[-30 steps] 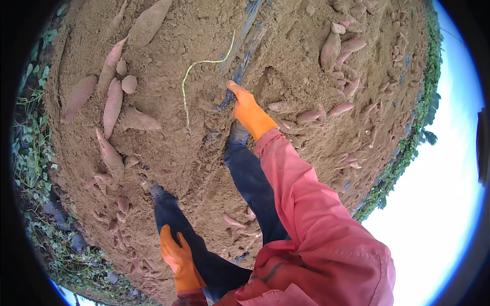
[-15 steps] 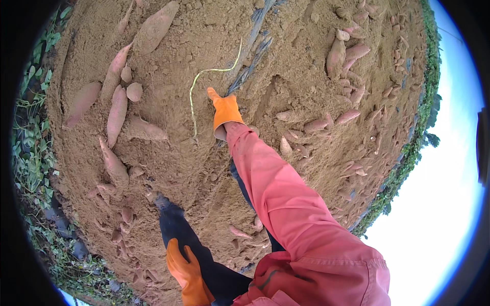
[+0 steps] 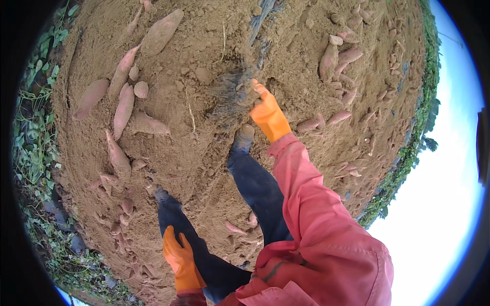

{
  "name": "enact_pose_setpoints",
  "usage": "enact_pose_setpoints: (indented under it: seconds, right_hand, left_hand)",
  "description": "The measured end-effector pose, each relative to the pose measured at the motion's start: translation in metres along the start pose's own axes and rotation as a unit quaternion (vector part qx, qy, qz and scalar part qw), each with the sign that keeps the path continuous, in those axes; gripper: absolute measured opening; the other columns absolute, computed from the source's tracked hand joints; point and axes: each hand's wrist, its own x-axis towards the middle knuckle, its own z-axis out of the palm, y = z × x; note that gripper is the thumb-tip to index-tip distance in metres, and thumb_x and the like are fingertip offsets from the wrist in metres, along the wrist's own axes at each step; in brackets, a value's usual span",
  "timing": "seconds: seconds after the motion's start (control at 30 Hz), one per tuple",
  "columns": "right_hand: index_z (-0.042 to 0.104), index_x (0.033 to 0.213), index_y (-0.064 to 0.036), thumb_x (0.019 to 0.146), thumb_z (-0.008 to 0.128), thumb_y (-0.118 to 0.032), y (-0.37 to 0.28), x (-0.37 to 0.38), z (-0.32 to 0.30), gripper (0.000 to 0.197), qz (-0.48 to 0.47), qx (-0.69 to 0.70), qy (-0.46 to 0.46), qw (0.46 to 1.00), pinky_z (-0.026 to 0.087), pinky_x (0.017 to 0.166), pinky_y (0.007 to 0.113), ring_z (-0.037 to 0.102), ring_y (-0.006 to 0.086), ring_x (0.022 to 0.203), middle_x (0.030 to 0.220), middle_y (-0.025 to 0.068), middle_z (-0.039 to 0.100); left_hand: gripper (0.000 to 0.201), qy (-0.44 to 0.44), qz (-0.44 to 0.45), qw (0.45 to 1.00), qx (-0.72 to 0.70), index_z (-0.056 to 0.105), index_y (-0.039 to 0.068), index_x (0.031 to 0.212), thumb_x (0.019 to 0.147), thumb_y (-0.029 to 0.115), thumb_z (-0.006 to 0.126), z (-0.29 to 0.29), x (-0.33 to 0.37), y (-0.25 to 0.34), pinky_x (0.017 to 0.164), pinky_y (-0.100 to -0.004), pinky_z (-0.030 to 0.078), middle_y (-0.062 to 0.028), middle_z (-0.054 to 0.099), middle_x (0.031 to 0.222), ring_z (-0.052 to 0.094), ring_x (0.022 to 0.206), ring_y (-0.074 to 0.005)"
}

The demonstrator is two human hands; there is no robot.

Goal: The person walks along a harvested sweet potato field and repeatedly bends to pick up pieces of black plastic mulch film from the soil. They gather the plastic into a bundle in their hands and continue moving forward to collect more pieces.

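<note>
My right hand (image 3: 268, 113), in an orange rubber glove, is low over the soil, ahead of my right foot. Its curled fingers are closed at the edge of a dark, motion-blurred sheet of plastic film (image 3: 228, 97), spread over the dirt to their left. A narrow strip of the same film (image 3: 261, 23) runs on toward the far edge. My left hand (image 3: 178, 255), also orange-gloved, lies by my left leg, fingers stretched out and holding nothing. Thin pale stem pieces (image 3: 191, 112) lie left of the film.
Large sweet potatoes (image 3: 123, 111) lie in a row on the left. More sweet potatoes (image 3: 329, 61) lie in clusters on the right. My booted feet (image 3: 245, 136) stand on loose soil. Leafy green vines (image 3: 35, 148) edge the field at the left.
My right hand has moved right and slightly outward, and the dark film now spreads wide beside it. The long, curved pale stem now shows only in short pieces. My left hand has hardly moved.
</note>
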Motion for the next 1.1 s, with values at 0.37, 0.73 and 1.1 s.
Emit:
enact_pose_setpoints:
  seconds: [0.37, 0.73, 1.1]
  right_hand:
    - [0.048, 0.154, -0.0117, 0.104, 0.057, -0.030, -0.183, -0.148, -0.036, 0.054, -0.078, 0.170, 0.037, 0.982, 0.044, 0.119, 0.053, 0.053, 0.0342, 0.141, 0.154, 0.0112, 0.055]
    - [0.057, 0.138, -0.0037, 0.090, 0.069, 0.000, -0.378, -0.256, -0.092, 0.050, -0.665, -0.406, -0.010, 0.627, 0.046, 0.113, 0.046, 0.062, 0.0313, 0.130, 0.139, 0.0114, 0.065]
    - [0.045, 0.148, 0.0077, 0.087, 0.087, -0.026, -0.403, -0.313, 0.003, 0.081, -0.095, -0.041, -0.018, 0.994, 0.049, 0.106, 0.038, 0.066, 0.0232, 0.122, 0.134, 0.0173, 0.069]
  left_hand:
    - [0.043, 0.038, 0.003, 0.999, 0.019, 0.062, 0.002, 0.135, 0.095, 0.014, 0.074, 0.013, -0.015, -0.014, 0.091, -0.0482, 0.058, -0.0220, 0.071, 0.118, 0.071, 0.103, -0.0407]
    - [0.045, 0.078, 0.028, 0.990, -0.117, 0.066, 0.003, 0.129, 0.091, 0.021, 0.080, -0.033, -0.068, 0.126, 0.089, -0.0435, 0.059, -0.0167, 0.074, 0.115, 0.074, 0.096, -0.0310]
    - [0.061, -0.230, -0.046, 0.825, -0.514, 0.057, -0.001, 0.139, 0.098, 0.040, 0.076, -0.122, 0.029, 0.319, 0.092, -0.0415, 0.059, -0.0158, 0.071, 0.117, 0.072, 0.106, -0.0280]
